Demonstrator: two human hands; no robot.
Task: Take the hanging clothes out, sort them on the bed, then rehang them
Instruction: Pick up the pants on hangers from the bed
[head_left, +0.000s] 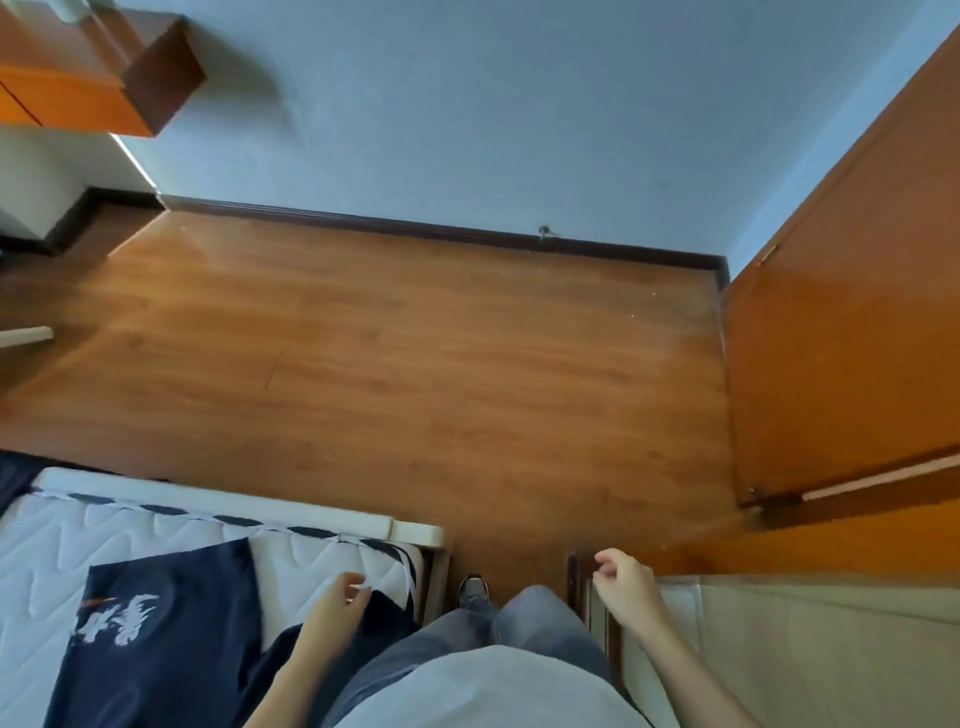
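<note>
A navy garment (166, 618) with a white print lies flat on the white quilted mattress (47, 561) at the lower left. My left hand (337, 605) hovers over the garment's right edge near the mattress corner, fingers loosely curled with nothing in them. My right hand (623, 582) hangs in the air at the lower right, beside the dark wooden edge of a piece of furniture, fingers also loosely curled and holding nothing. No hanger or hanging clothes are in view.
Bare wooden floor (415, 364) stretches ahead to a blue wall. An open orange wooden door (841, 338) stands on the right. A wooden cabinet (93, 67) hangs at the upper left. A beige surface (805, 649) fills the lower right. My legs and one shoe (472, 590) show below.
</note>
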